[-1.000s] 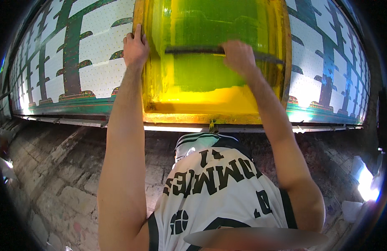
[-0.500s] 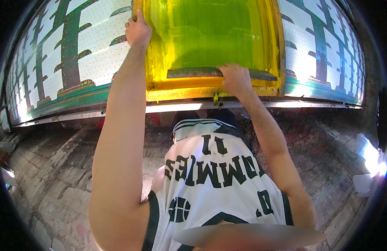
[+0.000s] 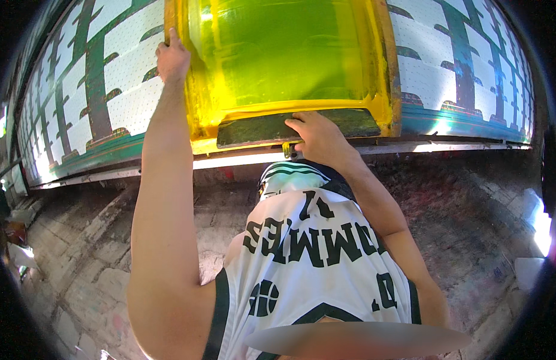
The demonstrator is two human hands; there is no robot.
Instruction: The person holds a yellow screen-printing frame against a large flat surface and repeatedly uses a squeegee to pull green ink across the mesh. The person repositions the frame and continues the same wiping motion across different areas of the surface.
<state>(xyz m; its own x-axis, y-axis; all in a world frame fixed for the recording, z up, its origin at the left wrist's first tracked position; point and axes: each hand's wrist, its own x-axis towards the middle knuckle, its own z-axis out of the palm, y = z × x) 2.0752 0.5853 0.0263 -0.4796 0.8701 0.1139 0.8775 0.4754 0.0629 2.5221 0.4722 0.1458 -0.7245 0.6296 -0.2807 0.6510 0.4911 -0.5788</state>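
Observation:
A wooden-framed screen (image 3: pixel 389 90) smeared with yellow ink lies on the printing table, its green mesh (image 3: pixel 284 60) showing through. My left hand (image 3: pixel 173 60) grips the frame's left edge, fingers wrapped on it. My right hand (image 3: pixel 317 135) holds a long dark squeegee (image 3: pixel 245 131) lying along the frame's near end, fingers over the blade's top. A bead of yellow ink runs along the far side of the squeegee. A small yellow-stained fitting (image 3: pixel 286 150) sticks out from the frame's near edge, beside my right hand.
White dotted fabric (image 3: pixel 128 78) with green printed bands covers the table on both sides of the frame. A metal rail (image 3: pixel 236 160) runs along the near edge. Below is a cracked, stained floor (image 3: pixel 95 252); white objects (image 3: pixel 527 270) lie at the right.
My right hand and the squeegee have moved from mid-screen toward me to the near end of the frame, the blade now lying flatter. My left hand stays on the frame.

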